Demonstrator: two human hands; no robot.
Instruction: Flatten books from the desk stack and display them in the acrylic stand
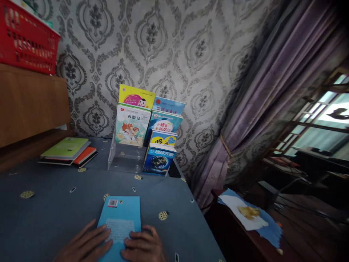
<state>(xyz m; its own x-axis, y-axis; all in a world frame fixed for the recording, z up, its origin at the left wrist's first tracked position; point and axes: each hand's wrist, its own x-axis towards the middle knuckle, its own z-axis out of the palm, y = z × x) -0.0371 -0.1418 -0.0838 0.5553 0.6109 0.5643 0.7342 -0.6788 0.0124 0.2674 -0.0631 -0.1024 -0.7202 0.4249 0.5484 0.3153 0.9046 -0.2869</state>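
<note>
A light blue book (122, 211) lies on the patterned table, its cover with a barcode and a block of small print facing up. Across its lower left side rest the outstretched fingers of my left hand (87, 242). My right hand (145, 245) lies over the lower right edge, fingers slightly bent and apart, their tips on the cover. The bottom of the book runs out of view between my hands. Beyond it stands a clear book rack (125, 160) with a white-covered book (132, 125) at left and a dark blue globe book (159, 160) at front right.
Several more books, including a yellow one (136, 96), stand in the rack. A stack with a green book (65, 147) lies at the left, near a wooden cabinet (32, 105) bearing a red basket (29, 40). The table's right edge slants past a purple curtain (218, 174).
</note>
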